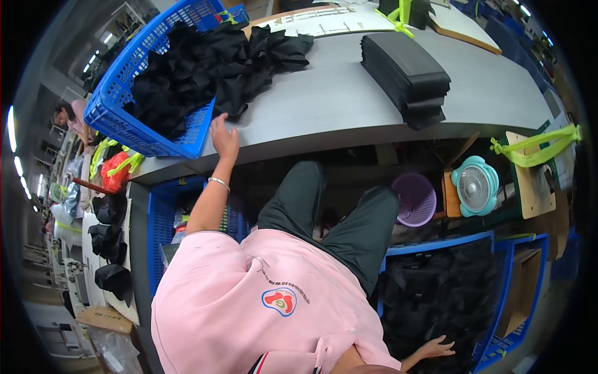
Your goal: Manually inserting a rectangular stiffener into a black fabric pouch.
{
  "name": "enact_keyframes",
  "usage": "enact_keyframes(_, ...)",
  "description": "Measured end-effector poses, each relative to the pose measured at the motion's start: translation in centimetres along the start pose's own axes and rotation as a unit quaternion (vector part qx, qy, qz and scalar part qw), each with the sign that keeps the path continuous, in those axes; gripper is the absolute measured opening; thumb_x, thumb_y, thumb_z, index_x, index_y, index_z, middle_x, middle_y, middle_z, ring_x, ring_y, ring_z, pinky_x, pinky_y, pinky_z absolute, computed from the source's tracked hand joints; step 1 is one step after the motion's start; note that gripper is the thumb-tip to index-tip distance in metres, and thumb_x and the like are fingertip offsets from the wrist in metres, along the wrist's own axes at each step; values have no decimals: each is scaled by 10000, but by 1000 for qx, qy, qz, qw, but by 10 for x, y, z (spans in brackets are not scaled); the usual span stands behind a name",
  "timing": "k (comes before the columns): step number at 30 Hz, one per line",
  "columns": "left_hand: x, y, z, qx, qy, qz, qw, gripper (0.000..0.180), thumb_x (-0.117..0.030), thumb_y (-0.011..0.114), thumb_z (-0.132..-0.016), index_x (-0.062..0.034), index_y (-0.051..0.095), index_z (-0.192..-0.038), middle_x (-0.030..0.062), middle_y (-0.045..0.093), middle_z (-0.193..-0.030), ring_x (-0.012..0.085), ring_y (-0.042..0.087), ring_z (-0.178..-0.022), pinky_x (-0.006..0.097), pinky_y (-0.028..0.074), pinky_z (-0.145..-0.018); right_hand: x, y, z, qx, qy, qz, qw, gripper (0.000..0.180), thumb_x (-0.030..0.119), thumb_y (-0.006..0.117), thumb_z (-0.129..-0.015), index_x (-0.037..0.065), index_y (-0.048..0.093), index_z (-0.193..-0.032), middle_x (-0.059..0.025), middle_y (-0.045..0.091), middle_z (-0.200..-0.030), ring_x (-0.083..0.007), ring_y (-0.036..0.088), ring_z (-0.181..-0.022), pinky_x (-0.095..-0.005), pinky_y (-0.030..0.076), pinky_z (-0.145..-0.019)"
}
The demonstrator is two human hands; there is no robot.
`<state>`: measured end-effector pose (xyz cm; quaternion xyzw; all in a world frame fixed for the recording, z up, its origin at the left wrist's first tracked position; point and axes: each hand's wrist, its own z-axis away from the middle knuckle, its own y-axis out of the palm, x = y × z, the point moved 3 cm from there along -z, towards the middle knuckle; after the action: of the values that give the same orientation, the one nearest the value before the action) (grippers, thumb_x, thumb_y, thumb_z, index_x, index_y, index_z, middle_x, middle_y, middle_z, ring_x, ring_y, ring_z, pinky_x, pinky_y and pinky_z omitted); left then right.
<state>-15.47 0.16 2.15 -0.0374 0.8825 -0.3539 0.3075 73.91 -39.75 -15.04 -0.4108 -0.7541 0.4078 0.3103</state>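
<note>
My left hand (pixel 224 138) is raised at the table's front edge, next to the corner of a tilted blue basket (pixel 112 121). Its fingers are apart and hold nothing. Loose black fabric pieces (pixel 187 75) fill that basket and spill over its side onto the grey tabletop (pixel 330 81). At the lower right, my right hand (pixel 438 349) reaches over a blue crate (pixel 436 244) of black fabric pieces (pixel 436 299). Its fingers are stretched out with nothing visible in them; whether they touch the fabric I cannot tell. A neat stack of black fabric pieces (pixel 408 71) lies on the table's right half.
Under the table stand a purple basket (pixel 416 199) and another blue crate (pixel 163 218). A turquoise fan (pixel 476 186) is at the right, above a blue crate with cardboard (pixel 520 293). A person (pixel 78 118) is at the far left, near a red bag (pixel 115 171).
</note>
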Motion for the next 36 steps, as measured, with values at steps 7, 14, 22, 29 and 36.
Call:
enact_keyframes(7,7,16,-60,9,275,-71,959,324,14,669,-676,-110,691,-974,70,655,-982,257,588,-1031,407,406,-973,232,-67,35,72,-250,-206,943,411,116,609,-952,-7,531,-1336,-287,308,-1527,-419,344,-1404,-437,340,-1135)
enact_keyframes(14,-60,-32,-50,-92,209,181,956,499,112,615,-662,-77,672,-1120,112,658,-987,316,620,-910,406,500,-814,551,-246,152,247,-519,-498,649,237,-39,574,-926,-35,626,-1156,-194,639,-1231,-337,620,-1152,-389,500,-959)
enact_keyframes(22,-102,-88,19,56,212,335,916,457,64,688,-687,-72,693,-1124,91,634,-956,276,649,-791,330,539,-697,707,-324,315,169,-683,-557,441,277,-32,624,-831,-55,604,-1106,-217,653,-1010,-411,649,-915,-459,532,-737)
enact_keyframes(29,-60,-92,20,164,217,344,899,370,45,666,-714,-43,667,-1073,91,623,-940,290,650,-833,368,544,-711,710,-317,347,321,-592,-506,539,112,123,645,-851,12,651,-865,-183,689,-800,-393,675,-787,-442,489,-630)
enact_keyframes(36,-44,-92,35,287,222,382,850,175,-94,673,-846,-13,626,-993,124,553,-882,310,620,-831,389,509,-712,702,-293,342,807,-197,-438,342,149,77,654,-861,102,654,-1008,-5,682,-915,-133,669,-824,-321,543,-700)
